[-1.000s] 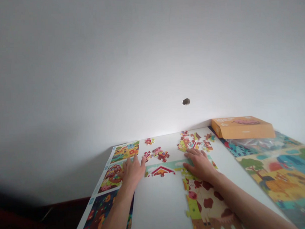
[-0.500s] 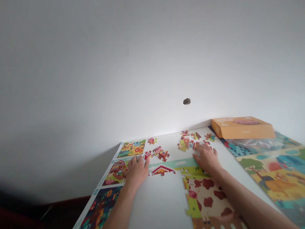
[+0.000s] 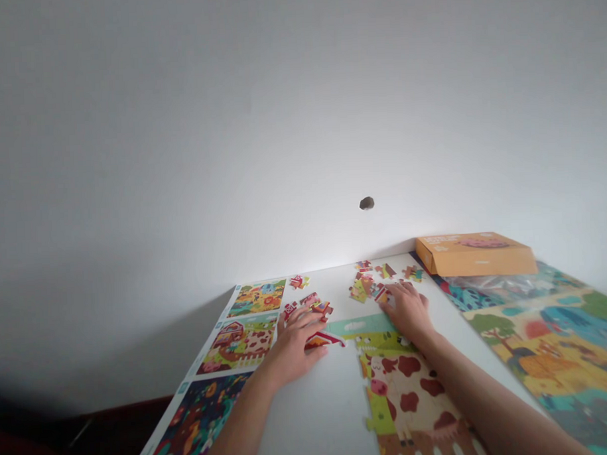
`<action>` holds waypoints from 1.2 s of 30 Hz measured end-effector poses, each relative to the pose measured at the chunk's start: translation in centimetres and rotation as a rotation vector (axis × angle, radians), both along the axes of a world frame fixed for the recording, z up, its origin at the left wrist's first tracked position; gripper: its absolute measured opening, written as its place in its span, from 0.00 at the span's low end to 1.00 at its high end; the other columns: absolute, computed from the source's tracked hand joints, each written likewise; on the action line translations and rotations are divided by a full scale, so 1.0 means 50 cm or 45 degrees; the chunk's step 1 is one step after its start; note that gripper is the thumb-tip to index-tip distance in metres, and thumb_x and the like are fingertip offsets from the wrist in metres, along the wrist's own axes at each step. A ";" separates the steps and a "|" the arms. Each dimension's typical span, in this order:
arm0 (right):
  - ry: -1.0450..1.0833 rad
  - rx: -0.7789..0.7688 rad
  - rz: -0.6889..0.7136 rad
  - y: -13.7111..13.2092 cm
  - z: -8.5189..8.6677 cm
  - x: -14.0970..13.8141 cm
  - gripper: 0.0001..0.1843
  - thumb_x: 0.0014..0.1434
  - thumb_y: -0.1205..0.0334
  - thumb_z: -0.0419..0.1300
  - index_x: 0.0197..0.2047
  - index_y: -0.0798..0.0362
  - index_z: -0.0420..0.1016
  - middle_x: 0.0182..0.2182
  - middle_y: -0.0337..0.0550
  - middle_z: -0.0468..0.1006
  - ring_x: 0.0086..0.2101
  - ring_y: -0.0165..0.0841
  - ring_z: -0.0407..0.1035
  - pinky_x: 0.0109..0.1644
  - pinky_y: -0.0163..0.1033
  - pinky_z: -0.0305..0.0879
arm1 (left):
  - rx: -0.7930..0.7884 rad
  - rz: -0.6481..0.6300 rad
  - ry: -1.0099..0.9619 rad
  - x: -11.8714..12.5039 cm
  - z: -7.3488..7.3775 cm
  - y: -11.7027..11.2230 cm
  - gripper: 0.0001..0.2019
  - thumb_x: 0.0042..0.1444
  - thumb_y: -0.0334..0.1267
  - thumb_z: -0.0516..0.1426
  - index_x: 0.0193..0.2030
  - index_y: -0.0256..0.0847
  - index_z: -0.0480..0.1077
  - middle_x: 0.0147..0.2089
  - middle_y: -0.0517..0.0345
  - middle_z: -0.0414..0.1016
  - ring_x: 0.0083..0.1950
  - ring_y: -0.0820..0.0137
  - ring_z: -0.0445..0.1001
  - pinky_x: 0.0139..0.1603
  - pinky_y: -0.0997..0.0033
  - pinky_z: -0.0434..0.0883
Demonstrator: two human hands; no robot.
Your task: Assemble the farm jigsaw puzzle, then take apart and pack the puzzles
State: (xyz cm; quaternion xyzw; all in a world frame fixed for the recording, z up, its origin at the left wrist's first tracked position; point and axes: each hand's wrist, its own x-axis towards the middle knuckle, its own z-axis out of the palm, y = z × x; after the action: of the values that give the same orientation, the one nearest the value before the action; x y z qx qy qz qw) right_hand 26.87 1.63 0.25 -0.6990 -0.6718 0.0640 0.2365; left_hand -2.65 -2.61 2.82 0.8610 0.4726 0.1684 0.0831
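Note:
My left hand (image 3: 298, 344) lies with fingers stretched out over the left cluster of jigsaw pieces (image 3: 310, 299) and the red barn-roof section (image 3: 327, 339). Its fingertips reach a piece at the cluster's right side, and the palm hides part of the roof. My right hand (image 3: 410, 311) rests over the right group of loose pieces (image 3: 359, 290), fingers apart. Its thumb and fingertips are at a red and white piece (image 3: 382, 295). Below it is the joined cow section (image 3: 409, 390) of the puzzle, topped by a green and pale blue strip (image 3: 357, 326).
Along the left edge runs a sheet of printed pictures (image 3: 248, 342). An orange box (image 3: 478, 254) stands at the back right on a clear plastic bag (image 3: 505, 287). Right of the white board lies a savanna puzzle (image 3: 541, 352). A white wall (image 3: 301, 154) rises behind.
My left hand has moved right from the picture sheet onto the loose pieces and roof section. My right hand stays among the right pieces, its fingers shifted slightly. The view has shifted a little.

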 end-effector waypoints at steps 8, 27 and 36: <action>0.057 0.093 -0.039 0.004 -0.004 -0.002 0.27 0.56 0.56 0.59 0.59 0.51 0.67 0.51 0.54 0.71 0.54 0.50 0.61 0.56 0.57 0.56 | 0.020 0.017 -0.021 -0.004 -0.009 0.005 0.20 0.52 0.41 0.63 0.53 0.49 0.74 0.61 0.55 0.70 0.65 0.55 0.61 0.67 0.47 0.55; 0.406 0.101 1.040 -0.093 0.058 -0.081 0.30 0.58 0.61 0.60 0.63 0.46 0.60 0.51 0.48 0.67 0.49 0.37 0.66 0.55 0.44 0.65 | 0.083 0.087 -0.590 0.022 -0.001 0.012 0.11 0.62 0.38 0.54 0.44 0.43 0.78 0.43 0.53 0.80 0.47 0.64 0.76 0.51 0.62 0.71; 0.059 -0.049 0.945 -0.073 0.038 -0.066 0.33 0.51 0.52 0.67 0.60 0.45 0.68 0.56 0.48 0.68 0.55 0.45 0.60 0.60 0.50 0.55 | 0.118 0.159 -0.260 -0.029 0.028 0.011 0.13 0.59 0.34 0.51 0.36 0.45 0.79 0.36 0.58 0.81 0.42 0.65 0.74 0.49 0.63 0.68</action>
State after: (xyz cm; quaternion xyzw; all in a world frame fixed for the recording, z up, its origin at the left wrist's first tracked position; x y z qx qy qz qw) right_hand 23.54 -2.04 2.16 -0.4104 -0.8727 0.1739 0.1992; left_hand -4.08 -2.06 4.24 0.8111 0.5063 0.2816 0.0802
